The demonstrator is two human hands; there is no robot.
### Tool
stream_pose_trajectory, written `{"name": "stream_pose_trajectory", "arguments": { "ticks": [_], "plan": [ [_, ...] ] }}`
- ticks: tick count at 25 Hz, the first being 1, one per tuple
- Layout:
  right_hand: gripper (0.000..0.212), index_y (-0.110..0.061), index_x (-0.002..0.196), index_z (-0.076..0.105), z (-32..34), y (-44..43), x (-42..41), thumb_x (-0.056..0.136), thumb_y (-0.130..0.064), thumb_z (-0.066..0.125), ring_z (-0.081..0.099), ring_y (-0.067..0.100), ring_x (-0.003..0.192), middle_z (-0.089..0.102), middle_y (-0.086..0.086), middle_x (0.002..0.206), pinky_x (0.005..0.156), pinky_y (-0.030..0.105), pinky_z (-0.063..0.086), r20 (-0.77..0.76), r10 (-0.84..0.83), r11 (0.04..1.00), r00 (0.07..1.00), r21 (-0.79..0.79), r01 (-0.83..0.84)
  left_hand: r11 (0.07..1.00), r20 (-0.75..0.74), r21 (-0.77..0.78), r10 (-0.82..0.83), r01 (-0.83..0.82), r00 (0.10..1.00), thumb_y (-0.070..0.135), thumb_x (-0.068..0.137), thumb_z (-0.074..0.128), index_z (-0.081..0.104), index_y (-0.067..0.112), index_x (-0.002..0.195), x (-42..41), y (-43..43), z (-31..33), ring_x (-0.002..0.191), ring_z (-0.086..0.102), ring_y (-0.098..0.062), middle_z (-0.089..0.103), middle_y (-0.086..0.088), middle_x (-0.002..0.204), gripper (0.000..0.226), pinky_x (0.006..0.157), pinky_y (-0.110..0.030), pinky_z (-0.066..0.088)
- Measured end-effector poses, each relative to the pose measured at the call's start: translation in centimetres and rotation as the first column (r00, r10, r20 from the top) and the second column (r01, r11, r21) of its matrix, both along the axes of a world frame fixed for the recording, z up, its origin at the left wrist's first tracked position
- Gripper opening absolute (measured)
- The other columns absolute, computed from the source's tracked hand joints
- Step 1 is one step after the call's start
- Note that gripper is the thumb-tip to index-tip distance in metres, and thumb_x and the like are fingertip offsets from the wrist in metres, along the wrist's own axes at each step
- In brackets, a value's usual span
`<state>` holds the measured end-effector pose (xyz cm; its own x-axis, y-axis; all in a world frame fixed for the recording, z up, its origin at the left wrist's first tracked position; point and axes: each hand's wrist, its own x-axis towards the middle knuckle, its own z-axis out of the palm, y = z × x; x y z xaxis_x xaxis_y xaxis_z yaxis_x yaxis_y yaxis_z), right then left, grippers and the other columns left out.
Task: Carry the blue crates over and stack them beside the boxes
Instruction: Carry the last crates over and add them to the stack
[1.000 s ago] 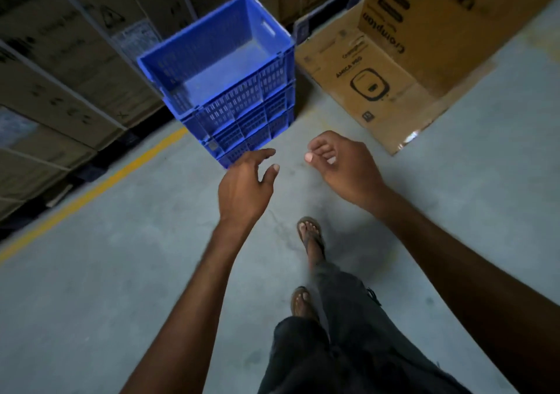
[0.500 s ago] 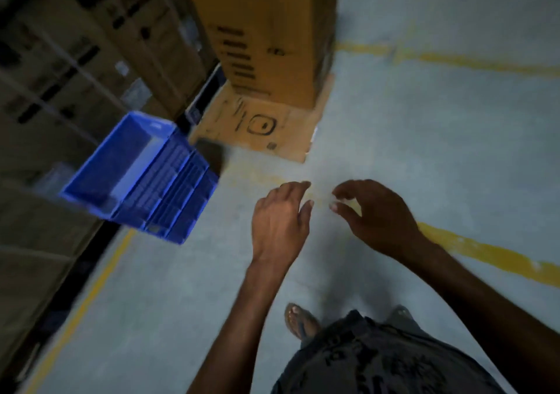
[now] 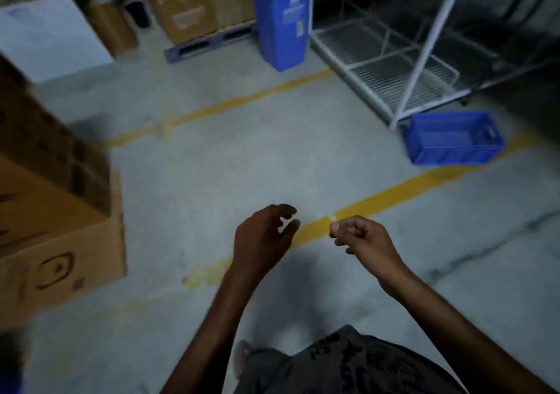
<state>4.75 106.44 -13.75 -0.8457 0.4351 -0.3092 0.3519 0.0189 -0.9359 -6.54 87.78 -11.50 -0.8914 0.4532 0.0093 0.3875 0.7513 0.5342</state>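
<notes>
One blue crate (image 3: 453,141) lies on the concrete floor at the right, by the foot of a white wire rack. It is far beyond both hands. My left hand (image 3: 263,237) hangs in front of me with loosely curled fingers and holds nothing. My right hand (image 3: 362,236) is beside it, fingers curled in, also holding nothing. Large cardboard boxes (image 3: 57,211) stand at the left edge. The stacked blue crates are out of view.
A white wire rack (image 3: 394,60) stands at the back right. A tall blue bin (image 3: 280,18) and more cardboard boxes (image 3: 188,2) on a pallet line the back. Yellow floor lines (image 3: 394,193) cross the concrete.
The view has swung right, away from the stacked crates, which have left the frame. A single crate, the rack and the blue bin have come into view. Both hands stay held out and hold nothing.
</notes>
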Motion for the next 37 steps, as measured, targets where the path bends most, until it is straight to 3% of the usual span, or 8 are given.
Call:
{"name": "stream_pose_trajectory", "arguments": {
  "ticks": [5,11,16,20,25,30,35,37],
  "plan": [
    [0.015,-0.018,0.088,0.074,0.3,14.2,-0.4,0.088,-0.033,0.074,0.067,0.036,0.093,0.074,0.013,0.091,0.073,0.036,0.050,-0.019,-0.226,0.973,0.974,-0.040,0.225,0.973,-0.034,0.000,-0.229,0.229,0.973,0.049,0.089,0.066,0.068,0.040,0.109,-2.5,16.9,0.2,0.087,0.064,0.004,0.070,0.024,0.102,0.022,0.076,-0.022,0.050],
    [0.012,-0.018,0.087,0.074,-1.1,30.8,-5.9,0.087,-0.029,0.076,0.069,0.015,0.079,0.074,0.009,0.083,0.074,0.029,0.050,-0.025,-0.390,0.921,0.920,-0.009,0.390,0.867,-0.118,-0.006,-0.495,0.498,0.861,0.040,0.090,0.068,0.057,0.033,0.136,-9.8,36.0,-2.6,0.108,0.064,-0.008,0.065,0.014,0.123,0.048,0.083,-0.028,0.053],
    [0.006,-0.018,0.086,0.075,-0.6,44.7,-11.5,0.086,-0.023,0.077,0.067,0.013,0.078,0.072,0.012,0.086,0.072,0.026,0.050,0.011,-0.487,0.874,0.874,0.011,0.486,0.787,-0.018,-0.001,-0.617,0.617,0.787,0.042,0.093,0.063,0.048,0.036,0.143,-18.4,51.8,-3.5,0.111,0.061,-0.008,0.061,0.016,0.126,0.053,0.086,-0.031,0.053],
    [0.005,-0.013,0.088,0.074,-0.5,55.1,-14.0,0.087,-0.018,0.076,0.065,0.012,0.077,0.071,0.017,0.088,0.065,0.016,0.049,0.040,-0.560,0.828,0.827,0.005,0.561,0.736,0.031,-0.005,-0.677,0.677,0.736,0.044,0.094,0.061,0.049,0.039,0.141,-22.7,63.1,-3.7,0.112,0.061,-0.007,0.061,0.018,0.127,0.049,0.087,-0.031,0.053],
    [0.005,-0.008,0.091,0.074,-4.3,70.9,-16.9,0.088,-0.012,0.073,0.066,0.013,0.076,0.071,0.018,0.090,0.062,0.016,0.050,0.094,-0.552,0.832,0.829,-0.005,0.555,0.724,0.107,-0.018,-0.685,0.690,0.721,0.043,0.094,0.060,0.045,0.041,0.143,-25.6,78.2,-7.6,0.110,0.063,-0.008,0.061,0.018,0.127,0.052,0.086,-0.034,0.054],
    [0.007,-0.001,0.093,0.072,-10.9,88.5,-20.5,0.088,-0.006,0.072,0.065,0.015,0.076,0.073,0.021,0.090,0.062,0.012,0.050,0.183,-0.494,0.862,0.850,-0.019,0.506,0.778,0.159,-0.047,-0.614,0.627,0.773,0.041,0.093,0.062,0.051,0.034,0.141,-27.2,94.7,-14.7,0.114,0.063,-0.013,0.062,0.012,0.130,0.050,0.090,-0.030,0.050],
    [0.005,-0.008,0.090,0.073,-19.6,101.5,-24.6,0.086,-0.005,0.072,0.068,0.017,0.078,0.076,0.014,0.092,0.061,0.011,0.047,0.349,-0.395,0.897,0.850,-0.054,0.439,0.848,0.383,-0.046,-0.474,0.528,0.793,0.040,0.092,0.066,0.057,0.033,0.133,-29.7,107.0,-24.6,0.112,0.063,-0.014,0.065,0.012,0.125,0.043,0.091,-0.032,0.050],
    [0.005,-0.014,0.086,0.073,-24.9,105.4,-26.5,0.083,-0.014,0.075,0.069,0.016,0.078,0.077,0.010,0.090,0.064,0.017,0.047,0.396,-0.369,0.909,0.841,-0.035,0.415,0.866,0.469,-0.069,-0.409,0.494,0.783,0.039,0.091,0.067,0.057,0.034,0.131,-31.0,110.3,-30.5,0.110,0.064,-0.012,0.065,0.015,0.122,0.042,0.091,-0.033,0.051]
  ]
}}
